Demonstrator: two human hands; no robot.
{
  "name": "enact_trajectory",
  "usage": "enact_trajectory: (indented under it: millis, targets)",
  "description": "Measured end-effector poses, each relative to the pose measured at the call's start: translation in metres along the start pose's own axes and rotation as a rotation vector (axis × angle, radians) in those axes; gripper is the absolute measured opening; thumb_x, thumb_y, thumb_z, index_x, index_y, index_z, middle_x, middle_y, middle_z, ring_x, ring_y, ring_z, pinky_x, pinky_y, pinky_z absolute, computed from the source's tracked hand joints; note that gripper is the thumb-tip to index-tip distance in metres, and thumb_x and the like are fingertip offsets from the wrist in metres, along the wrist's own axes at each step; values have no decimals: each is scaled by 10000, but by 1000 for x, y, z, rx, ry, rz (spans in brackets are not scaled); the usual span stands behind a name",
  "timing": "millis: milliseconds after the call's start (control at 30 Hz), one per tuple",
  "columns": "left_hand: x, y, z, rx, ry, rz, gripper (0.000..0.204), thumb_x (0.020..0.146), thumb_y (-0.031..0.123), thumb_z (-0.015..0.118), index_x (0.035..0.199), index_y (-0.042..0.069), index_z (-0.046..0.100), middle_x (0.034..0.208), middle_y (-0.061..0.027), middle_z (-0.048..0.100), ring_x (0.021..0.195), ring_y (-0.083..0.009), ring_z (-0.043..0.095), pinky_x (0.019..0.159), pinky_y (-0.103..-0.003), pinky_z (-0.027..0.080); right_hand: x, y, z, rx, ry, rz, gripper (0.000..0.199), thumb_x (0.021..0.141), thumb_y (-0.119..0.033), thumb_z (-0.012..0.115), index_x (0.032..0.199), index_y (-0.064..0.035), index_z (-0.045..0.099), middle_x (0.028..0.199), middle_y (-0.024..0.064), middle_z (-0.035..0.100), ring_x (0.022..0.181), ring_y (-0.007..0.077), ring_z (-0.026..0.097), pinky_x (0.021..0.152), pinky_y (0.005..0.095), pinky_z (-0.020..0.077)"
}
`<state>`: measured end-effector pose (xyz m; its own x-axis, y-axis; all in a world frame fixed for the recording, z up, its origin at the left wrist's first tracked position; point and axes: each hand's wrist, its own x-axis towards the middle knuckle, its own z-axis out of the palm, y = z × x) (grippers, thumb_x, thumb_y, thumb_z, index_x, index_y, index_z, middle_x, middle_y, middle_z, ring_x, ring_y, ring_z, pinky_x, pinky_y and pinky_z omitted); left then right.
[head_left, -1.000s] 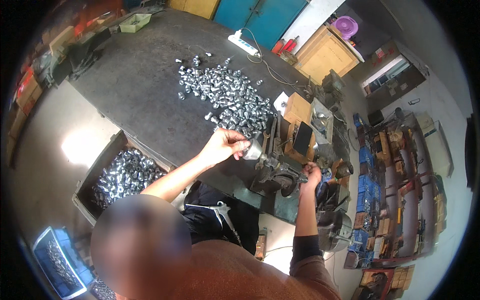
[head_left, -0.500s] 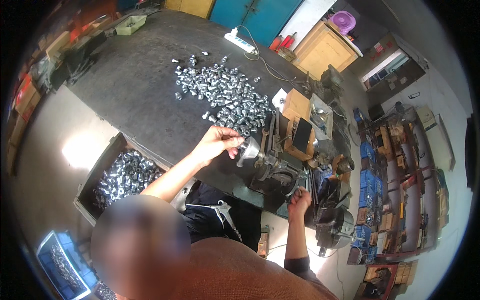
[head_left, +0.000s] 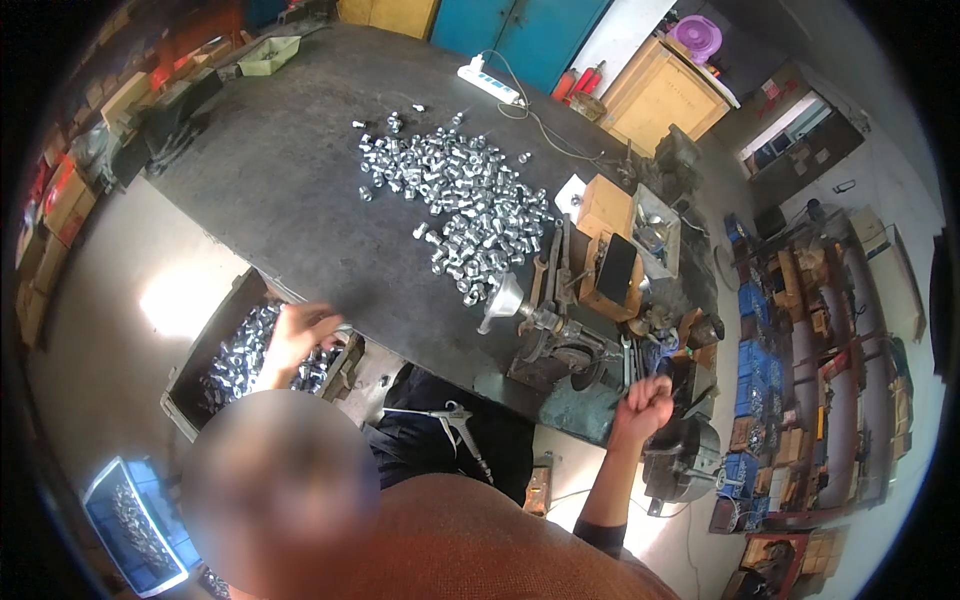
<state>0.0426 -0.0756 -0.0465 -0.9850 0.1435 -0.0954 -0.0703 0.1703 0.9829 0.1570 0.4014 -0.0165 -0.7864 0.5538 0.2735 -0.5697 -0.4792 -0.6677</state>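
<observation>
Two bare hands show in my head view, the only feed I have, and they stand well apart. The left grip (head_left: pixel 297 340) is over the crate (head_left: pixel 203 345) of metal fittings (head_left: pixel 237 362), on its bench side; the fingers are bent, but I cannot tell whether they pinch a fitting or are free. The crate sits low beside the bench (head_left: pixel 270 200), I take it so that an arm can drop to it without a long reach. The right grip (head_left: pixel 643 407) is near the motor unit (head_left: pixel 685 455), fingers curled inward; I see nothing sticking out, yet cannot tell whether they close on something small. Between the hands, the fixture (head_left: pixel 568 352) stands untouched at the bench's near edge, a silver cone (head_left: pixel 506 297) at its left end; I judge it is set there so both arms can get at it. A loose pile of fittings (head_left: pixel 455 185) spreads on the bench beyond the cone, probably to stay within reach but off the working corner. Wrenches (head_left: pixel 555 268) lie just beside the fixture, likely for adjusting it. An air gun (head_left: pixel 458 430) lies over dark cloth below the edge, handy, I reckon, to either side.
</observation>
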Motion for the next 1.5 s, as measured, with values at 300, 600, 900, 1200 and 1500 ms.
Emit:
enact_trajectory:
  millis: [300, 600, 900, 1200, 1500]
  targets:
    - [-9, -22, -5, 954, 79, 27, 299, 704, 234, 682, 931, 45, 636, 830, -167, 636, 783, -309, 619, 708, -384, 491, 1, 72, -66, -214, 373, 264, 109, 851, -160, 458, 839, -70, 518, 664, -28, 411, 515, 61, 310, 445, 190, 236]
    - [98, 23, 172, 677, -16, 377, 211, 766, 265, 613, 830, 64, 626, 752, -134, 623, 731, -319, 607, 656, -409, 483, 8, 72, -52, -318, 380, 261, 98, 856, -136, 452, 854, -86, 537, 741, -44, 485, 525, 51, 328, 506, 207, 298]
    - [84, 15, 169, 921, -290, 526, 213, 711, 163, 575, 896, 59, 583, 843, -133, 611, 797, -316, 611, 681, -426, 492, -18, 63, -60, -194, 295, 231, 140, 874, -160, 473, 863, -32, 527, 688, -20, 443, 532, 69, 313, 491, 219, 262]
    - [51, 13, 148, 833, -208, 572, 193, 719, 222, 623, 827, 67, 580, 757, -115, 620, 726, -297, 612, 611, -398, 484, -21, 61, -47, -203, 380, 239, 130, 891, -143, 439, 856, -41, 511, 673, -25, 424, 538, 67, 318, 486, 215, 258]
    - [68, 42, 128, -424, -395, 117, 94, 804, 26, 595, 854, -17, 528, 666, -38, 565, 580, -101, 563, 540, -244, 475, -22, 56, -50, -277, 338, 235, 124, 857, -112, 412, 857, -35, 510, 707, -4, 419, 568, 78, 325, 496, 220, 275]
